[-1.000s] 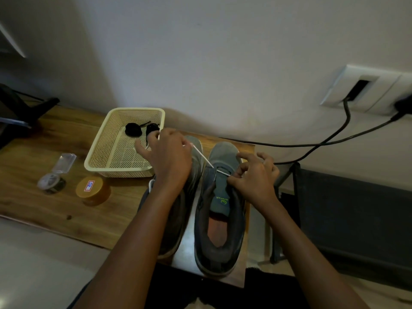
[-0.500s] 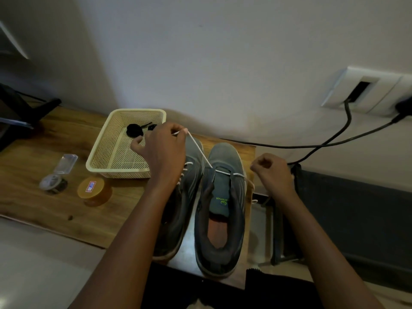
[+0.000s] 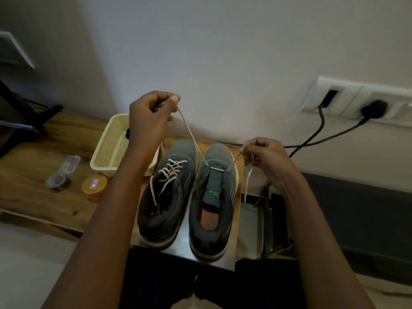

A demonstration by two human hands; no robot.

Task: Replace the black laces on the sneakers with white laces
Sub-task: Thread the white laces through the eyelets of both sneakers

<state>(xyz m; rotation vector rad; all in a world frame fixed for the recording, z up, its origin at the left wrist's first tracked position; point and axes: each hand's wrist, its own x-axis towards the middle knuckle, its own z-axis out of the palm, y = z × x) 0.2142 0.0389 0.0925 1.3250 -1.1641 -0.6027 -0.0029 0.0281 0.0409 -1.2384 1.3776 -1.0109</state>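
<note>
White lace point(image 3: 217, 168), threaded through the toe-end eyelets of the unlaced sneaker point(image 3: 213, 210), which stands at the table's point(image 3: 33, 175) right end, toe toward the wall. Left hand point(image 3: 149, 117), raised, pinches one lace end between thumb and fingers; right hand point(image 3: 265, 155), lower, pinches the other, its tail hanging past the table's right edge. Laced sneaker point(image 3: 162, 204) stands just beside, to the left. Basket point(image 3: 107, 148) sits near the back edge; orange-lidded jar point(image 3: 94, 185) and small clear-lidded container point(image 3: 59, 180) lie further left.

The left arm point(image 3: 142, 150) hides most of the black laces point(image 3: 127, 133) in the basket point(image 3: 107, 150).
</note>
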